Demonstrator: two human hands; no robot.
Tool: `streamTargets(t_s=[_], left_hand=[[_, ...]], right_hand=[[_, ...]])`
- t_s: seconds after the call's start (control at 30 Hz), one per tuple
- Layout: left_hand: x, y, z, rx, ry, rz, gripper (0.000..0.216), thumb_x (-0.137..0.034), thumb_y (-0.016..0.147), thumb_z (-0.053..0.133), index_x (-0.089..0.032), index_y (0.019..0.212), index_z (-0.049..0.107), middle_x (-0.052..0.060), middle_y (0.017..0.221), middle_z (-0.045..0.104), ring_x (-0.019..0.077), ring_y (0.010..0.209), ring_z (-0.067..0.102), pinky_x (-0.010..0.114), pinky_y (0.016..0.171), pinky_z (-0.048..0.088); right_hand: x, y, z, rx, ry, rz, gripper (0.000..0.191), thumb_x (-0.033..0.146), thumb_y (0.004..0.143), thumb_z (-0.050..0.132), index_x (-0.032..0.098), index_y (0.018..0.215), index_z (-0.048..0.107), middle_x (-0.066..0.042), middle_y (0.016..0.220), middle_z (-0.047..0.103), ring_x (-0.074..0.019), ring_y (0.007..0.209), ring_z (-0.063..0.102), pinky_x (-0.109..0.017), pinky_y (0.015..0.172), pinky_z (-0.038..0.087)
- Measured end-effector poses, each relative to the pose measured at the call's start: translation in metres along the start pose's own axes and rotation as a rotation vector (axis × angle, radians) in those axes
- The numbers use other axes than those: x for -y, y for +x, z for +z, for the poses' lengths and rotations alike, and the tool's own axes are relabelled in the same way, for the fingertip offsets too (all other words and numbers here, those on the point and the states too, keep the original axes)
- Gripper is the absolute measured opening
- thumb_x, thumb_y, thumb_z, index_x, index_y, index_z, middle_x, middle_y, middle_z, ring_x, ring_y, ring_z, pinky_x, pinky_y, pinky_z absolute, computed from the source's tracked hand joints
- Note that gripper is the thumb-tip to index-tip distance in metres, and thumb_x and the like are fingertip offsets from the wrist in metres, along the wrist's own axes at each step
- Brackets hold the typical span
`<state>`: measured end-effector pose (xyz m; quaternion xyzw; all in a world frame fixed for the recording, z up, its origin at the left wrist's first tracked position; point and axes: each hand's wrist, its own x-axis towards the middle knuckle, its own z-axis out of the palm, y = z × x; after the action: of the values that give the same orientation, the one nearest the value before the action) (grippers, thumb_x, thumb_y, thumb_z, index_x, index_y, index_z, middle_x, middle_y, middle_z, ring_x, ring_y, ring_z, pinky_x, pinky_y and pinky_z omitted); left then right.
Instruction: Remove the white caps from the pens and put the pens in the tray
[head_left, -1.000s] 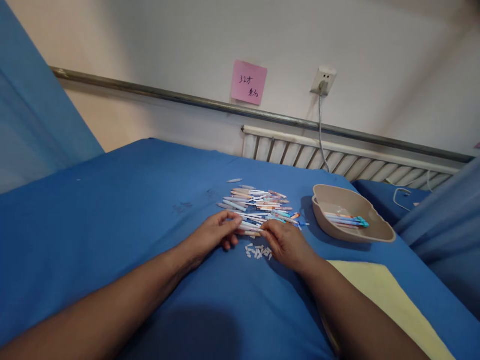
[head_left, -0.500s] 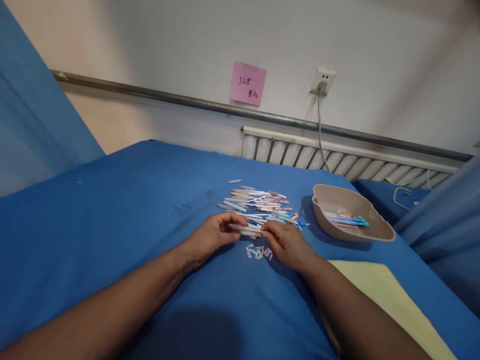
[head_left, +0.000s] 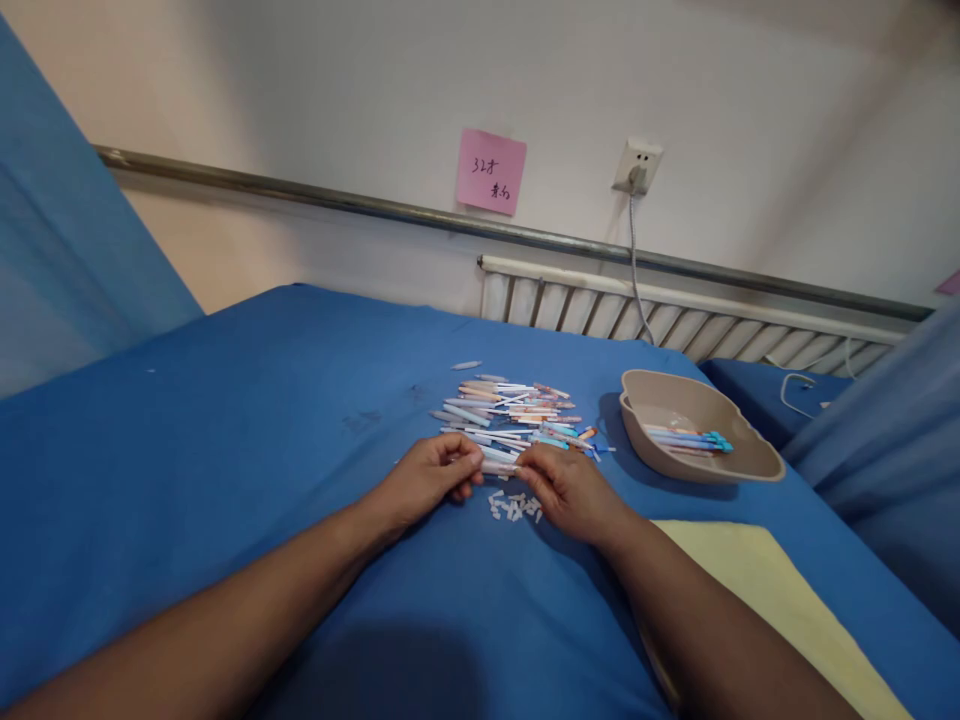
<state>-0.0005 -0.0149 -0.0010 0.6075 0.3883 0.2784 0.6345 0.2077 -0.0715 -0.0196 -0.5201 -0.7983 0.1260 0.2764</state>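
My left hand (head_left: pixel 435 472) is closed in a pinch at the left end of a pale pen barrel (head_left: pixel 498 468). At its other end, the fingertips of my right hand (head_left: pixel 568 488) are pinched together on it. My fingers cover both ends of the barrel. Just beyond my hands lies a loose pile of pen barrels (head_left: pixel 471 414), white refills (head_left: pixel 504 433) and blue pen parts (head_left: pixel 556 437) on the blue cloth. Several small white pieces (head_left: pixel 514 507) are scattered in front of the barrel, near my right hand.
To the right stands a beige basin (head_left: pixel 739 470) holding several pens with blue tops (head_left: pixel 690 440). A yellow sheet (head_left: pixel 750 570) lies under my right forearm on the blue cloth (head_left: pixel 225 430). Behind are a radiator (head_left: pixel 555 298), a metal rail (head_left: pixel 315 198) and a plugged-in cable (head_left: pixel 634 240).
My left fingers, previously spread more loosely around the barrel, have drawn together into a pinch. My right hand stays almost in place. The view has shifted slightly.
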Motion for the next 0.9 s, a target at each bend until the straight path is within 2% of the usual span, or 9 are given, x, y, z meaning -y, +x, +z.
streamTargets(t_s=[0.07,0.13,0.17,0.23,0.33,0.53,0.73,0.83,0.9], left_hand=[[0.001,0.001,-0.001,-0.007,-0.025,0.067,0.019,-0.026,0.065,0.072,-0.016,0.077,0.062,0.003,0.085,0.066,0.0123,0.071,0.058,0.024,0.066,0.044],[0.001,0.001,-0.001,-0.009,-0.061,0.078,0.03,-0.021,0.061,0.075,-0.017,0.088,0.064,0.004,0.1,0.065,0.0153,0.085,0.06,0.025,0.074,0.045],[0.001,0.001,-0.001,-0.014,-0.063,0.055,0.035,-0.023,0.062,0.075,-0.018,0.094,0.063,0.004,0.1,0.065,0.0155,0.084,0.06,0.026,0.073,0.045],[0.001,0.001,0.0,-0.013,-0.04,-0.007,0.035,-0.031,0.067,0.072,-0.016,0.097,0.061,0.003,0.086,0.066,0.0132,0.07,0.059,0.026,0.065,0.045],[0.003,0.003,0.0,-0.007,-0.045,-0.04,0.028,-0.037,0.071,0.07,-0.014,0.085,0.061,0.0,0.07,0.062,0.0088,0.055,0.052,0.023,0.057,0.043],[0.0,0.006,-0.007,-0.066,-0.249,-0.077,0.025,-0.028,0.068,0.074,-0.014,0.083,0.06,0.0,0.07,0.062,0.0085,0.057,0.054,0.021,0.057,0.043],[-0.005,0.005,-0.008,-0.052,-0.307,-0.115,0.024,-0.025,0.067,0.075,-0.015,0.083,0.062,0.002,0.073,0.064,0.0105,0.06,0.056,0.023,0.058,0.045],[-0.003,0.005,-0.009,-0.044,-0.284,-0.118,0.025,-0.026,0.067,0.076,-0.015,0.084,0.062,0.002,0.074,0.065,0.0102,0.06,0.057,0.022,0.058,0.045],[-0.002,0.005,-0.009,-0.033,-0.266,-0.122,0.026,-0.027,0.067,0.077,-0.015,0.084,0.062,0.001,0.075,0.066,0.0096,0.061,0.057,0.021,0.059,0.045]], right_hand=[[0.0,-0.001,0.0,-0.002,-0.001,0.002,0.013,0.027,0.091,0.046,0.02,0.095,0.056,-0.003,0.085,0.064,-0.0156,0.078,0.058,-0.026,0.069,0.04],[0.0,-0.001,0.0,-0.001,0.001,0.009,0.012,0.026,0.09,0.047,0.02,0.097,0.056,-0.003,0.088,0.064,-0.0159,0.079,0.058,-0.026,0.069,0.04],[0.0,-0.001,0.0,0.002,0.003,0.012,0.012,0.025,0.09,0.048,0.02,0.097,0.057,-0.003,0.088,0.064,-0.016,0.079,0.058,-0.026,0.069,0.04],[0.0,0.0,0.001,0.004,0.011,0.016,0.012,0.026,0.09,0.049,0.02,0.095,0.057,-0.003,0.087,0.064,-0.0158,0.078,0.058,-0.026,0.068,0.039],[-0.001,0.0,0.001,-0.021,0.059,0.031,0.013,0.028,0.088,0.052,0.021,0.097,0.058,-0.003,0.086,0.065,-0.0154,0.076,0.058,-0.025,0.066,0.04],[-0.006,0.003,0.001,-0.197,0.155,0.099,0.033,0.031,0.079,0.062,0.02,0.109,0.054,-0.005,0.099,0.062,-0.0165,0.082,0.059,-0.03,0.075,0.046],[-0.013,0.007,0.005,-0.354,0.304,0.164,0.035,0.023,0.082,0.054,0.02,0.116,0.047,-0.004,0.095,0.063,-0.015,0.076,0.06,-0.029,0.071,0.048],[-0.009,0.007,0.0,-0.398,0.205,0.094,0.038,0.023,0.082,0.055,0.021,0.119,0.046,-0.008,0.109,0.06,-0.0187,0.093,0.058,-0.033,0.081,0.047],[-0.003,0.008,-0.007,-0.349,0.04,-0.003,0.039,0.026,0.082,0.058,0.021,0.119,0.049,-0.01,0.115,0.059,-0.0227,0.107,0.053,-0.039,0.091,0.041]])
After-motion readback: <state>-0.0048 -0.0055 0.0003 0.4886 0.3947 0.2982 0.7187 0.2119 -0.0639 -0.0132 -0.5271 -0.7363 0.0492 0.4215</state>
